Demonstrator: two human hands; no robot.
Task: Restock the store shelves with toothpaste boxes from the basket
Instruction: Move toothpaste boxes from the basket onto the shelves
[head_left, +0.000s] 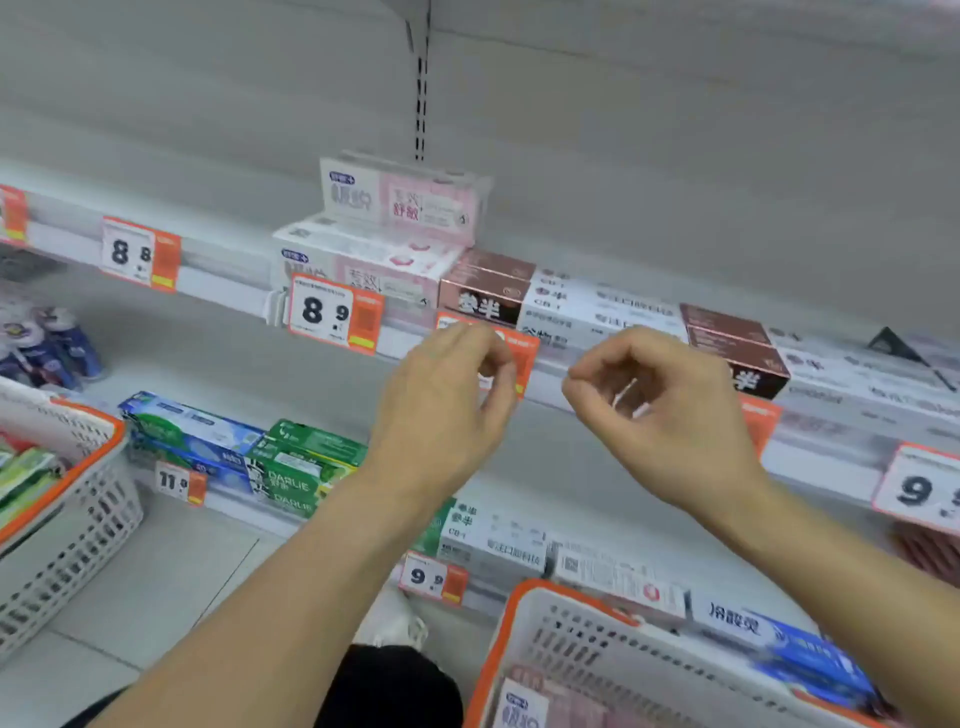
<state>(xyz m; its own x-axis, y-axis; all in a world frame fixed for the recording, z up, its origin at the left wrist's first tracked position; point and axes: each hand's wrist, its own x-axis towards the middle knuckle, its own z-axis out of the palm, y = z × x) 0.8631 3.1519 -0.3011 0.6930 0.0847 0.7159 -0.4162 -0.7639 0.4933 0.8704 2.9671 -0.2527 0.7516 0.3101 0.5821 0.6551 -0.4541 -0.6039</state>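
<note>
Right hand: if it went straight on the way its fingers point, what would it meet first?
Probably the left hand: the right hand's curled fingers point left across a small gap. Depth is unclear, so it might pass by the orange price tag.

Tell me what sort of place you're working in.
Most likely a shop's toothpaste aisle: shelves edged with price tags, stacked toothpaste boxes, and an orange-rimmed basket of stock.

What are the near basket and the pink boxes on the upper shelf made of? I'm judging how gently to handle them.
The near basket looks like moulded plastic: matte white walls pierced by rows of slots, with an orange rim. The pink boxes look like printed cardboard with a slight sheen: sharp folded edges, flat faces. The frame is blurry, so the finish is uncertain.
</note>
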